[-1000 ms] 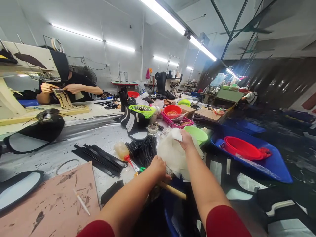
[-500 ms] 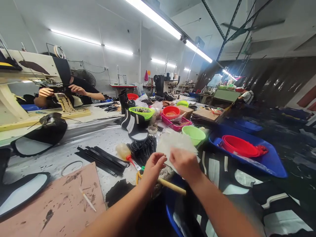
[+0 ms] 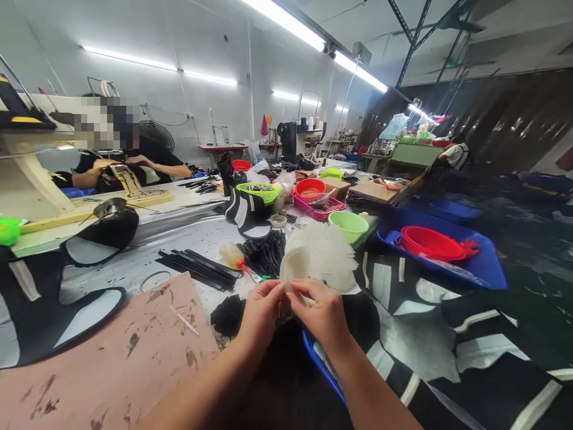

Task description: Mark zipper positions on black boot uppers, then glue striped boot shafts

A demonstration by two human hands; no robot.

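Note:
A thin white curved piece (image 3: 294, 263) with a rounded top stands up between my two hands. My left hand (image 3: 261, 307) pinches its lower edge on the left. Beside it, my right hand (image 3: 323, 307) is closed on the same lower edge, thumb and fingers together. Just behind lies a fanned pile of white pieces (image 3: 333, 254). To the left of the pile are a bunch of black strips (image 3: 266, 249) and a glue bottle (image 3: 231, 255) with a red nozzle. What lies under my hands is mostly hidden.
A pink stained board (image 3: 134, 352) covers the near left, with a white pen-like stick (image 3: 185, 321) on it. Black boot uppers (image 3: 416, 334) fill the right side. A blue tub (image 3: 490, 263) holds a red basin (image 3: 432, 243). A co-worker (image 3: 156, 158) sits at a sewing machine.
My hands have come together around a curved white piece, now in clear view. My right hand moved down and left from the white pile. The wooden handle below them is no longer visible.

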